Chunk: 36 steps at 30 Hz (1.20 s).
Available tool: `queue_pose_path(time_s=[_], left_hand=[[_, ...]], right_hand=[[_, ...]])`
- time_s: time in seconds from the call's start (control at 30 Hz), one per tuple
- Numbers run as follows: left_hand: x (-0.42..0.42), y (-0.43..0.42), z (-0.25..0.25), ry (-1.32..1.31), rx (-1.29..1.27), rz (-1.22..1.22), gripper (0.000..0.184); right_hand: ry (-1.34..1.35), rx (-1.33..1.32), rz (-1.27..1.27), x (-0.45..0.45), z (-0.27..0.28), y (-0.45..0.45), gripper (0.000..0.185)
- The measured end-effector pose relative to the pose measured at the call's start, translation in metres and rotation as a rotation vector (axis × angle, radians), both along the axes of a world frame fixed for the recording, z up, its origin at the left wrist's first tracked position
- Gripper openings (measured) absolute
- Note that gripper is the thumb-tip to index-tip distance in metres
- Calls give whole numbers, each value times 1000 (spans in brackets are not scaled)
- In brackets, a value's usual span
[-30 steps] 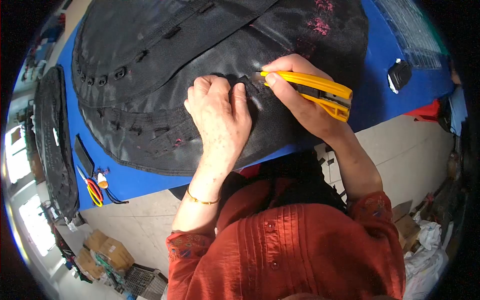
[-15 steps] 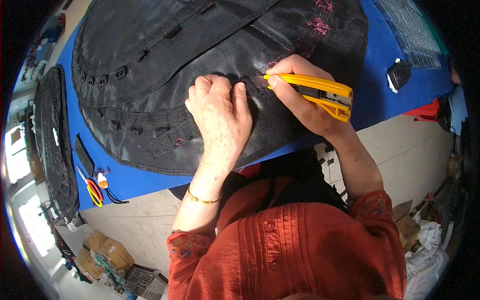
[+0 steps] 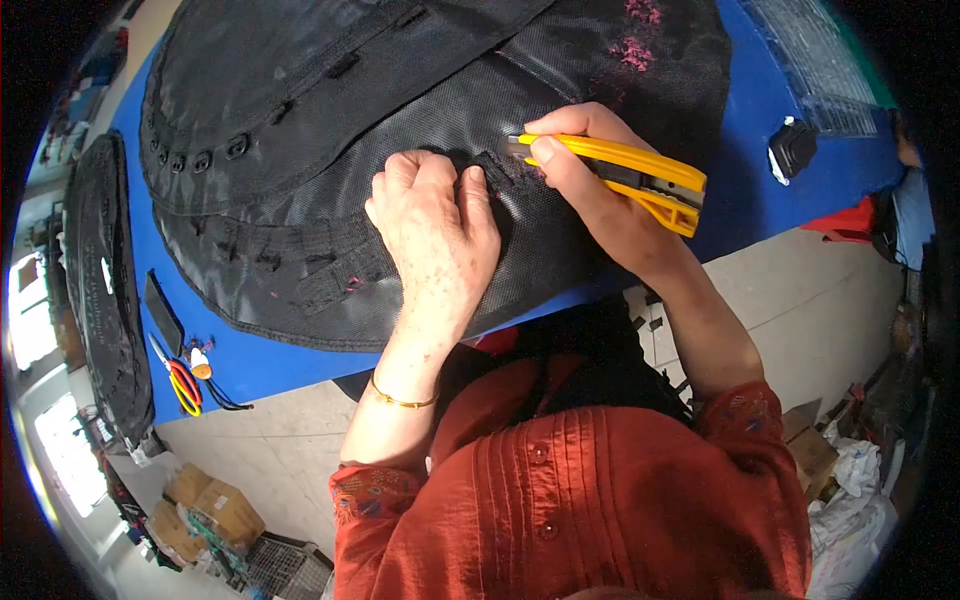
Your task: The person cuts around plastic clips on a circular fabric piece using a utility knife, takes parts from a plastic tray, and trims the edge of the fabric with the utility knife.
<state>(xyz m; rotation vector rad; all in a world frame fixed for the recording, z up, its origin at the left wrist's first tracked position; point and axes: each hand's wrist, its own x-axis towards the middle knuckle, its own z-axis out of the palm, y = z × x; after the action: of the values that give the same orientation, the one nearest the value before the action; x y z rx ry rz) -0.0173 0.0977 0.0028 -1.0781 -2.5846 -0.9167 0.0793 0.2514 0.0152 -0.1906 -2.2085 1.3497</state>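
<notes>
My right hand point(image 3: 622, 222) is wrapped round a yellow utility knife point(image 3: 625, 157). Its blade end points left and rests at a dark webbing strip on the black fabric point(image 3: 560, 235). My left hand point(image 3: 440, 228) lies just left of the blade with its fingers curled, gripping the fabric beside that strip. The fingertips are partly hidden in the folds. The fabric is a large rounded piece with a wide strap point(image 3: 380, 75) and several small buckles along one side. Pink thread scraps point(image 3: 634, 54) lie on its upper right part.
The fabric covers most of a blue table point(image 3: 265, 357). Scissors point(image 3: 181, 385) with red and yellow handles and a dark flat case point(image 3: 164, 312) lie at the left edge. A small black object point(image 3: 792, 150) sits at the right. Cardboard boxes point(image 3: 222, 510) stand on the floor.
The knife tip has shifted slightly up and left beside the webbing strip, and more of the strip shows below the blade. My left hand keeps its hold on the fabric.
</notes>
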Motion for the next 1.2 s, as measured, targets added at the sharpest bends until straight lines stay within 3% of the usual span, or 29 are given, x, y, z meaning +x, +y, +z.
queue_pose_path(time_s=[1.2], left_hand=[[1,1,-1,3,21,0,17]], right_hand=[[103,138,59,-5,-4,6,5]])
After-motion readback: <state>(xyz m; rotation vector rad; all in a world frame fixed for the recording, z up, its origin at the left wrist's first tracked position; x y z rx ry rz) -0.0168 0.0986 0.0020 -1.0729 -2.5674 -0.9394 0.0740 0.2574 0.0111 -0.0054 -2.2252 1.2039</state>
